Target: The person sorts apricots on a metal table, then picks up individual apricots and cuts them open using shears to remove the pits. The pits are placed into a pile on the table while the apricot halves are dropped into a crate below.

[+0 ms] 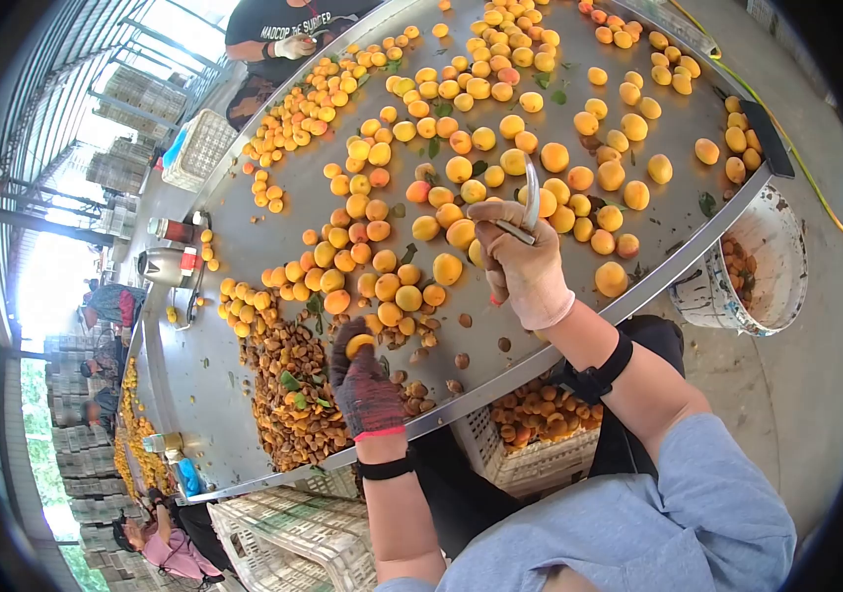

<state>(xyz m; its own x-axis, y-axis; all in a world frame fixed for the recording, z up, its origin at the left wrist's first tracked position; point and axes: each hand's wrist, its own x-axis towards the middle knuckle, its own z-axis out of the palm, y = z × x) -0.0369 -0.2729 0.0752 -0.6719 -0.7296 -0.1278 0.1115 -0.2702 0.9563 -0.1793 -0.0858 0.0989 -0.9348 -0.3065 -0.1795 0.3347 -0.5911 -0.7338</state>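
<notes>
My left hand (370, 390), in a dark grey and red glove, is closed around an orange apricot (359, 345) above the table's near edge. Beside and below it lies a heap of brown apricot pits (288, 395). My right hand (522, 259), in a pale glove, grips a curved metal tool (533, 197) whose tip points up and away. Whole apricots (447, 268) lie on the metal table (510, 385) between and beyond my hands. A few loose pits rest on the metal between my hands.
A white bucket (781, 266) with fruit pieces stands at the right, beyond the table rim. Crates (293, 533) sit below the near edge, one holding fruit. A co-worker's gloved hand (295, 45) shows across the table; another person (170, 553) is at lower left.
</notes>
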